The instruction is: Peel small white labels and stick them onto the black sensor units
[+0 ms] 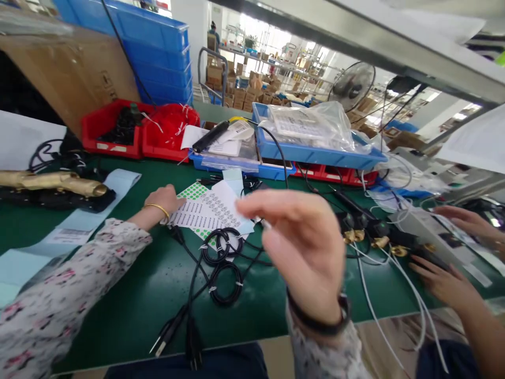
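My left hand [163, 202], with a gold bracelet at its wrist, has its fingers curled at the left edge of the sticker sheets [197, 215]. These overlap on the green table, some printed with rows of small black marks, others with green dots. My right hand [305, 239], with a black wristband, is raised close to the camera. Its thumb and fingers are bent with a gap between them; a small whitish spot shows by the thumb tip, too blurred to name. Coiled black power cords [224, 279] with white ties lie between my hands, their plugs [169, 330] near the table's front edge.
Red bins [118, 150] and blue trays [323, 150] line the back. On the left lie brass fittings [59, 184] and a light-blue strip [92, 210]. At right, a co-worker's hands [445, 281] are beside black parts with brass ends [379, 237] and white tubes.
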Available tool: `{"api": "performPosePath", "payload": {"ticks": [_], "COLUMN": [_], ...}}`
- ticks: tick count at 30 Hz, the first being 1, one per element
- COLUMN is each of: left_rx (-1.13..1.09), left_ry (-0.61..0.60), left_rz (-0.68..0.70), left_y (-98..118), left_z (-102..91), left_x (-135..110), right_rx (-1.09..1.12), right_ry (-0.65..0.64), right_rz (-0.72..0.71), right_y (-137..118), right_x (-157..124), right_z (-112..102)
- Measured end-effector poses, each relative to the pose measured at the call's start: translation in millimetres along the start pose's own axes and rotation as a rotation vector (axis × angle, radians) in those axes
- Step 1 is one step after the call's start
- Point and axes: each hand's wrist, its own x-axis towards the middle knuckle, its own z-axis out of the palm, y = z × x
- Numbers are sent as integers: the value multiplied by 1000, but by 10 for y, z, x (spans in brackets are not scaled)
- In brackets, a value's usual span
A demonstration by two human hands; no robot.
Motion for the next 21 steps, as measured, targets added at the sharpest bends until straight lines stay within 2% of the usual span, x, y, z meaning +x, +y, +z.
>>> {"api": "performPosePath", "payload": {"ticks": [4, 9, 12, 15, 18, 21], "left_rx": [-104, -326, -512, -705, -850, -931], "left_ry": [-4, -33, -14, 56, 172, 244], "left_rz": [-36, -47, -64, -98, -140, -169], "left_y": [7, -37, -84, -115, -92, 2], "left_z": [7, -6, 34, 46, -69, -239], "left_x": [60, 119, 29, -128, -332, -535], "right_rx": [-144, -333, -400, -411, -354, -274], "right_ry": [2, -42, -96, -146, -152, -80], "right_rz": [130, 274, 254, 180, 90, 26], "right_y": [57, 249, 356, 431, 517, 652], "right_x": [541, 705, 698, 692, 664, 636], "right_z": [415, 762, 814, 792, 740, 799]}}
